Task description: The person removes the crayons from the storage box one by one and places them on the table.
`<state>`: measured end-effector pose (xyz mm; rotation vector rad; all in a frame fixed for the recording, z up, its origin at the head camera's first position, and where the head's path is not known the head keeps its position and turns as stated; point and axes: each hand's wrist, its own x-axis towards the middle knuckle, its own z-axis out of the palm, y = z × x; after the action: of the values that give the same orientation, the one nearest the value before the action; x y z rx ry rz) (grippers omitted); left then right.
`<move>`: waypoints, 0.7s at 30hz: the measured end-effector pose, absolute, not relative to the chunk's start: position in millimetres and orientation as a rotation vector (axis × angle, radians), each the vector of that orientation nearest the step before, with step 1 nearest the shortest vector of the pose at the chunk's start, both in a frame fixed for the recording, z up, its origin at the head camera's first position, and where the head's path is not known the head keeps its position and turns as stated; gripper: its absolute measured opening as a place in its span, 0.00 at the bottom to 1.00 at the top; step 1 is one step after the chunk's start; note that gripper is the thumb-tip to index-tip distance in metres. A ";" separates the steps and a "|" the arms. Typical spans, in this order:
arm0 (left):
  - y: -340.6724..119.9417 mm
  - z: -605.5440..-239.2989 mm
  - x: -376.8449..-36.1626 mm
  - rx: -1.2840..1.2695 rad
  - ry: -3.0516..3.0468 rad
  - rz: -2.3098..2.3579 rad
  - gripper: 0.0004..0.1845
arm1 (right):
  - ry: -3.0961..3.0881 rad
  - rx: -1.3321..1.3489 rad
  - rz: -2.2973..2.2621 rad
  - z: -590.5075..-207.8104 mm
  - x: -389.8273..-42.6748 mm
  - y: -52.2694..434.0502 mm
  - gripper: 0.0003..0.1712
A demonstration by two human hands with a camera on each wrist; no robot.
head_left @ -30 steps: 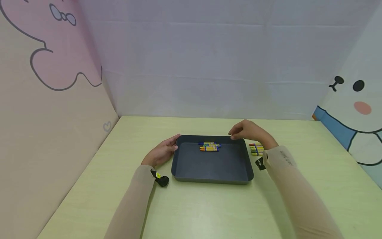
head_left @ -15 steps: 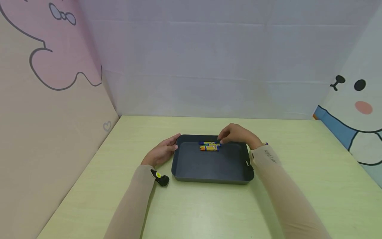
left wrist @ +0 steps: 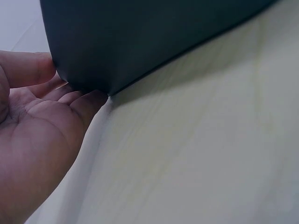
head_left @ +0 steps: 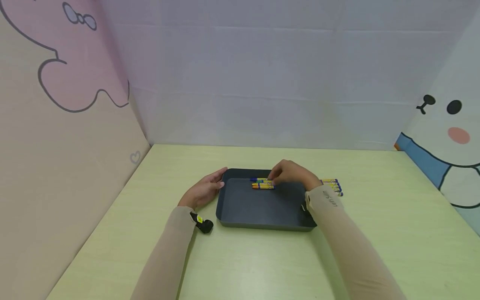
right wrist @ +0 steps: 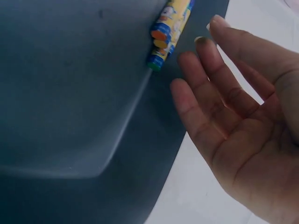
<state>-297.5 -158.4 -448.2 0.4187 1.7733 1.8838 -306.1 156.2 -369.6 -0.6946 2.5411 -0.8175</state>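
While the left hand [head_left: 204,191] rests flat-fingered against the dark grey tray's [head_left: 262,208] left wall, the right hand [head_left: 290,175], fingers relaxed and empty, hovers just right of yellow-wrapped crayons [head_left: 263,183] lying crosswise near the far edge.

place: staged recording booth, kid-room look, not a real home
table: pale green-yellow wood-grain table [head_left: 262,258], fills the booth floor area
back wall: plain white-lilac panels [head_left: 262,83] behind the table, seams visible, looks like sheet or board backdrop
left wall: beige panel left of the table with pink cartoon blob [head_left: 71,58] outlined in grey, small heart outline [head_left: 134,158] near the table corner
right wall: panel right of the table with cartoon white face [head_left: 446,125], black eyes, pink cheek, blue scarf
props: dark tray [head_left: 262,208] mid-table, crayons [head_left: 262,183] in it, more crayons [head_left: 331,186] on the table just right of the tray
gear: small black device [head_left: 203,224] strapped at a sleeve, left of the tray
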 end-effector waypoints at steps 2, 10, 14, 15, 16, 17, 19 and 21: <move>-158.1 -447.8 -297.4 0.415 1.774 1.885 0.35 | 2.547 -0.679 -0.802 -371.5 -306.0 155.2 0.12; -157.5 -445.9 -295.9 0.393 1.760 1.888 0.36 | 2.562 -0.691 -0.750 -380.3 -305.0 154.8 0.11; -157.9 -446.4 -296.0 0.394 1.764 1.886 0.36 | 2.544 -0.696 -0.755 -383.3 -305.3 154.8 0.10; -158.1 -446.5 -296.1 0.393 1.766 1.885 0.36 | 2.540 -0.705 -0.759 -383.9 -305.6 155.2 0.10; -158.2 -446.6 -296.3 0.391 1.766 1.886 0.36 | 2.534 -0.709 -0.762 -384.5 -305.8 155.5 0.10; -158.4 -446.6 -296.4 0.390 1.769 1.884 0.36 | 2.529 -0.719 -0.765 -385.1 -305.9 155.7 0.09; -158.5 -446.5 -296.5 0.388 1.771 1.882 0.36 | 2.524 -0.762 -0.781 -392.2 -310.6 158.8 0.09; -158.7 -446.4 -296.4 0.387 1.771 1.881 0.36 | 2.531 -0.774 -0.775 -393.4 -310.5 158.7 0.09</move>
<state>-296.4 -158.7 -446.4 0.3872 1.7711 1.8813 -310.5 158.7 -393.4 -0.7743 2.5311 -0.7750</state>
